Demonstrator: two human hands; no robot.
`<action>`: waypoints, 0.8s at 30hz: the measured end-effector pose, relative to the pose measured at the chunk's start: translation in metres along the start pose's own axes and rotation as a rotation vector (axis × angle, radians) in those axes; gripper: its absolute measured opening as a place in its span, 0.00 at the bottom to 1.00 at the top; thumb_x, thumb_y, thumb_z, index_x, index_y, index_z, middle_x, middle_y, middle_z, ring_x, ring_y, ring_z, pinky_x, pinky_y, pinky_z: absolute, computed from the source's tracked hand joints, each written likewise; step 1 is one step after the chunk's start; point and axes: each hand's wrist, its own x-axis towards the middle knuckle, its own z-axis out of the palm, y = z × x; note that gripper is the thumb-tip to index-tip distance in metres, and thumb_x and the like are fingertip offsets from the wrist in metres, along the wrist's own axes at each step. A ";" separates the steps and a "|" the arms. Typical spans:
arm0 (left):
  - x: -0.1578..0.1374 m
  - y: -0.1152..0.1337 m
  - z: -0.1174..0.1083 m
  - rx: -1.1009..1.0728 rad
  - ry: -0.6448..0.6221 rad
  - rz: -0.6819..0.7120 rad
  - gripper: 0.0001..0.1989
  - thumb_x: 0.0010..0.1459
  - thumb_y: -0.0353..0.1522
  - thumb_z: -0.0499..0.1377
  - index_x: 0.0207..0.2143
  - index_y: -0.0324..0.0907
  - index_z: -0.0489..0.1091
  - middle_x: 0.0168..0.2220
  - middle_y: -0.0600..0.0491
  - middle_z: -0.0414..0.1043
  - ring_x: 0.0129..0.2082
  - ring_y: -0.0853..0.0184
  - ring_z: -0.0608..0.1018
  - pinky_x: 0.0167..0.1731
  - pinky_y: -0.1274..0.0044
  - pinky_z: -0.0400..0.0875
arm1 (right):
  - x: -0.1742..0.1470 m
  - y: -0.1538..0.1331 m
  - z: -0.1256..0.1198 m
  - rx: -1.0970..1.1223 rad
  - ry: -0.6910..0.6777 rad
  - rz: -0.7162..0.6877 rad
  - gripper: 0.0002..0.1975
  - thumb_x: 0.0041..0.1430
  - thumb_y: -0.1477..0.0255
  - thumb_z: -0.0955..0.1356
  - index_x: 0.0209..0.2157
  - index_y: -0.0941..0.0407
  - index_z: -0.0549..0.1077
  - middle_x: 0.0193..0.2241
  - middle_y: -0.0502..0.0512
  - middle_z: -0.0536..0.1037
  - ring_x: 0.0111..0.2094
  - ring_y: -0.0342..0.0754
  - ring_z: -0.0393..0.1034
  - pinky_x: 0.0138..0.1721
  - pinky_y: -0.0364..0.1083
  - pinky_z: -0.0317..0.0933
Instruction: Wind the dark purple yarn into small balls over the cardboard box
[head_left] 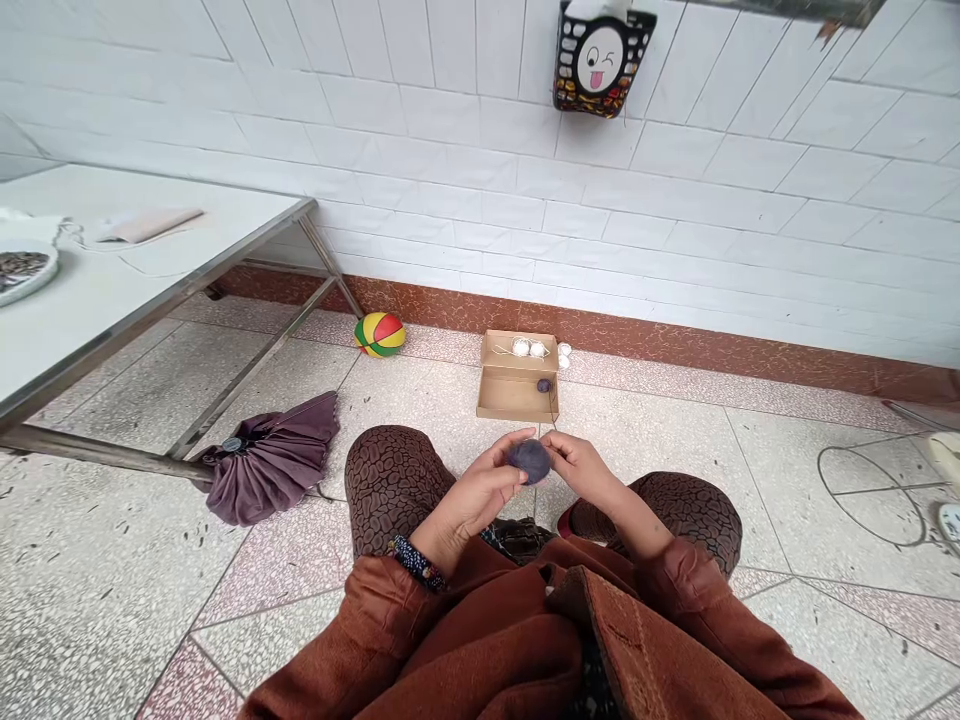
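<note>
A dark grey-purple ball of yarn (529, 461) is held in front of my knees. My left hand (484, 485) is closed around its left side, thumb below and fingers above. At the ball's right edge my right hand (581, 465) is pinched, with yarn at its fingertips; the fingertips are partly hidden. A dark strand runs from near this hand to a smaller dark yarn ball (544, 386) inside the open cardboard box (506, 395) on the floor. Two white yarn balls (529, 347) with a loose strand lie in the box's lid.
More small white balls (564, 355) sit right of the box. A colourful ball (379, 334) and a folded purple umbrella (274, 455) lie left, near a metal-framed table (165, 270). A black basket (602, 60) hangs on the tiled wall. A wire stand (874, 492) is at right.
</note>
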 end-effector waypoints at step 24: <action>0.004 -0.014 -0.006 0.276 -0.032 0.023 0.38 0.45 0.27 0.68 0.60 0.46 0.65 0.41 0.52 0.72 0.43 0.64 0.72 0.48 0.71 0.62 | 0.010 -0.020 -0.009 0.194 0.032 0.044 0.12 0.63 0.62 0.66 0.31 0.55 0.72 0.27 0.49 0.73 0.30 0.45 0.66 0.35 0.44 0.59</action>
